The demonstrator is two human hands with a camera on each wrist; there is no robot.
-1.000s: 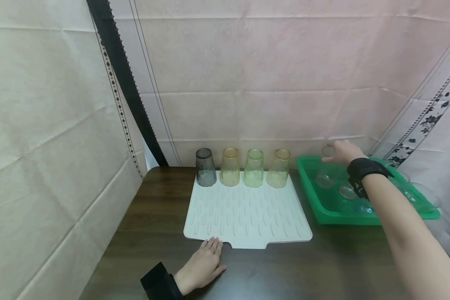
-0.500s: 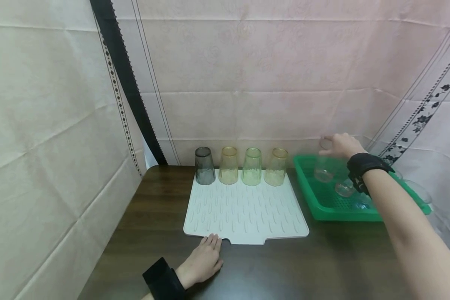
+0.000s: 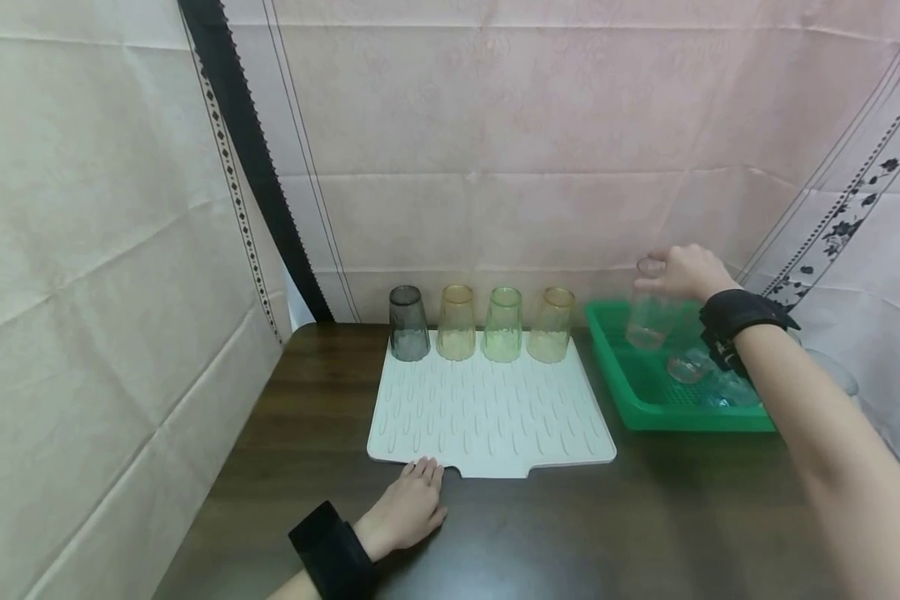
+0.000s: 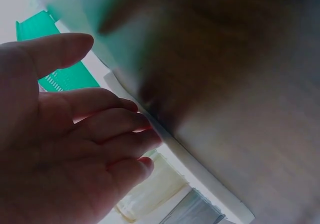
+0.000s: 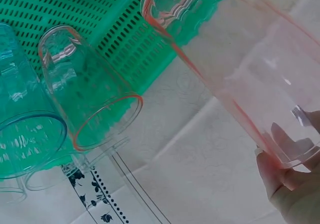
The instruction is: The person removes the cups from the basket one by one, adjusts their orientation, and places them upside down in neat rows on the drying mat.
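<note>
- In the head view, the right forearm (image 3: 817, 433) is running off the edge at 4 o'clock and hiding part of the green basket (image 3: 690, 419).
- Clear glasses (image 3: 690, 367) are overlapping toward 3 o'clock, defying a count.
- In the left wrist view, a dark blur (image 4: 225, 49) is spreading toward 1 o'clock, unidentifiable; the edge is cropping the left hand (image 4: 65, 139) at 8.
- In the right wrist view, edges are cutting the pink-tinted glass (image 5: 245, 74) at 12 and the right hand (image 5: 297, 189) at 4.

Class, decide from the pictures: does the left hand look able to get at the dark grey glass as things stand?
Probably yes: the left hand is empty, and only bare white mat lies between it and the dark grey glass at the far edge.
</note>
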